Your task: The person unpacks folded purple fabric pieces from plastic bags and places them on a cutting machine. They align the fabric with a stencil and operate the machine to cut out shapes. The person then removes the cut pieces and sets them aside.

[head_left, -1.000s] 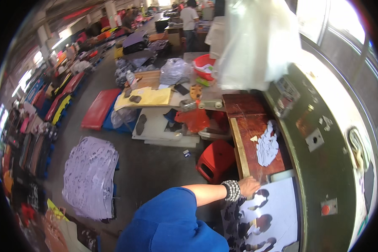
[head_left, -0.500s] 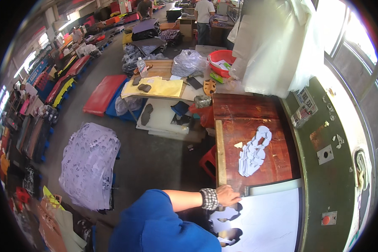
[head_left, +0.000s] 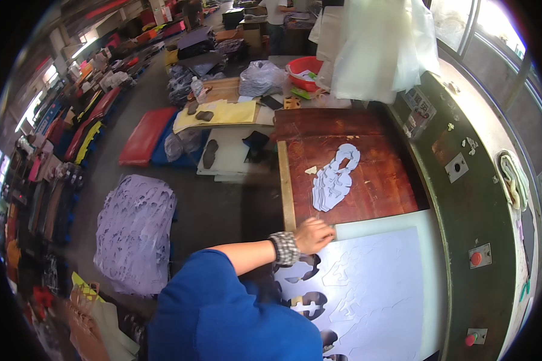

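Observation:
My left hand (head_left: 314,235), with a checked band at the wrist, is closed at the far left corner of a pale lavender sheet (head_left: 373,289). Its fingers curl round a small dark thing at the sheet's edge that I cannot make out. The sheet lies on a whitish board (head_left: 433,271). Rounded holes run along its left side, and faint cut outlines cover much of the rest. Beyond the hand, a loose stack of cut white pieces (head_left: 333,180) lies on a reddish-brown wooden board (head_left: 379,195). My right hand is out of view.
A green machine panel (head_left: 448,198) with red buttons (head_left: 476,259) borders the right side. On the left stands a stack of perforated lavender sheets (head_left: 135,234). Farther back, a table holds yellow sheeting (head_left: 229,113), a bottle (head_left: 197,88) and a red basin (head_left: 304,71). People stand in the distance.
The view has shifted, bringing more of the lavender sheet and its cut outlines into sight. My left hand remains closed near the sheet's far left corner.

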